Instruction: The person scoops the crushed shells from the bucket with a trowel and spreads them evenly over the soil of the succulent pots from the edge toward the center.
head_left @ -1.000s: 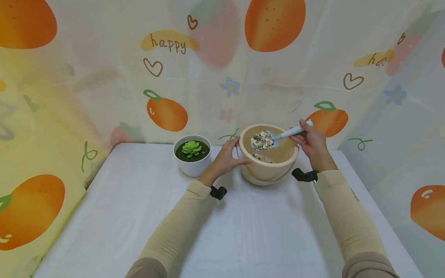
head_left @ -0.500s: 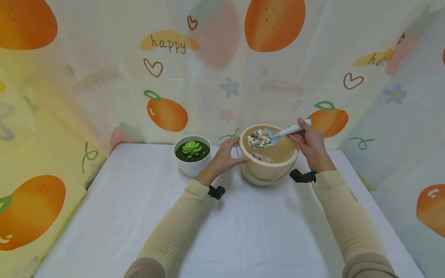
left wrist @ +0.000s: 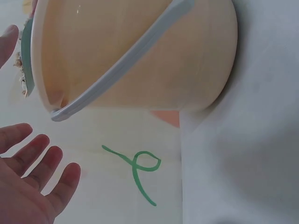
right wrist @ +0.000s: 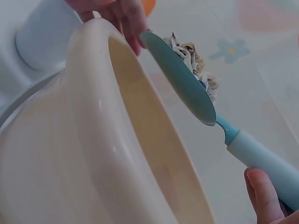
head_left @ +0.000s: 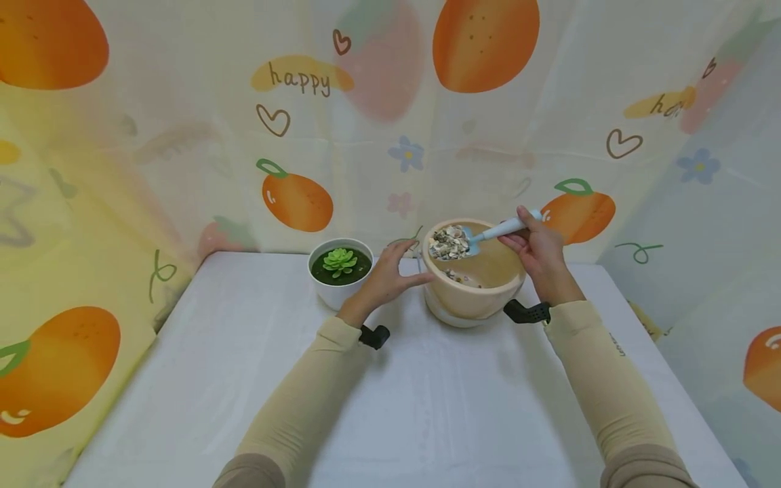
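My right hand (head_left: 539,254) grips the pale blue handle of a small toy shovel (right wrist: 180,81). Its blade carries a heap of small seashells (head_left: 449,242) over the mouth of a cream bucket (head_left: 470,301). More bits of shell (head_left: 459,276) lie inside the bucket. At the bucket's left side my left hand (head_left: 383,279) is spread, thumb apart from fingers. In the left wrist view, its fingers (left wrist: 65,186) stand off the bucket wall, near the end of the grey bucket handle (left wrist: 117,77), which hangs down along the side.
A white pot (head_left: 338,296) with a green succulent (head_left: 339,261) stands left of the bucket, behind my left hand. The white-covered table (head_left: 427,407) meets a fruit-patterned cloth backdrop (head_left: 366,169) at the back and sides.
My right hand has shifted the loaded shovel leftward over the bucket. My left hand has drawn back a little from the bucket's rim, leaving a gap.
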Demonstrator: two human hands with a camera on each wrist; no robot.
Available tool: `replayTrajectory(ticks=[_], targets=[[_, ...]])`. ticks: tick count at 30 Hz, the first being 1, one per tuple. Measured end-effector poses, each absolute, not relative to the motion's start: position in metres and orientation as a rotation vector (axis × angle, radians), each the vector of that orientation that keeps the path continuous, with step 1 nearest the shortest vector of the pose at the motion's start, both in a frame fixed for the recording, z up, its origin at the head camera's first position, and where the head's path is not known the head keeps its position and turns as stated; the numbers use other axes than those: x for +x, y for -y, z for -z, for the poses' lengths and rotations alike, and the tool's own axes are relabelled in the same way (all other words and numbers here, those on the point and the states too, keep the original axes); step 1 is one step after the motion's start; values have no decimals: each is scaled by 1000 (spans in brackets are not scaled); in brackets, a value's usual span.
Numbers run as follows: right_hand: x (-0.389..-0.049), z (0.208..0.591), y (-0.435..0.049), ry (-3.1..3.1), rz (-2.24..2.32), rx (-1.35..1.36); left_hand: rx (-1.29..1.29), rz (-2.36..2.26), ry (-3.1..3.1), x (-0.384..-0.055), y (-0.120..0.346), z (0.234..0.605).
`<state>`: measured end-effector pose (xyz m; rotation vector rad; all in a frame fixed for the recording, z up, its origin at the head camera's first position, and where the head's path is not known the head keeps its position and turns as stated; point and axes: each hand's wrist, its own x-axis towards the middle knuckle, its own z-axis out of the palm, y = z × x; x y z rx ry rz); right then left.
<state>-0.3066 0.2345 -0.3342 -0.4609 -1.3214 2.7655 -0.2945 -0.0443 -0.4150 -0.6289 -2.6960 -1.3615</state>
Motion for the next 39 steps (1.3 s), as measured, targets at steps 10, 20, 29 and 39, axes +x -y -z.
replayTrajectory(ticks=[10, 20, 29, 39], targets=[[-306, 335, -223, 1302, -2782, -412, -585, 1337, 2736, -290, 60, 406], [-305, 334, -209, 1315, -2809, -385, -567, 1331, 2718, -285, 78, 402], [-309, 338, -196, 1275, -2827, -402, -578, 1338, 2683, -281, 85, 401], [-315, 343, -171, 1337, -2841, -398, -526, 1301, 2674, -277, 104, 401]])
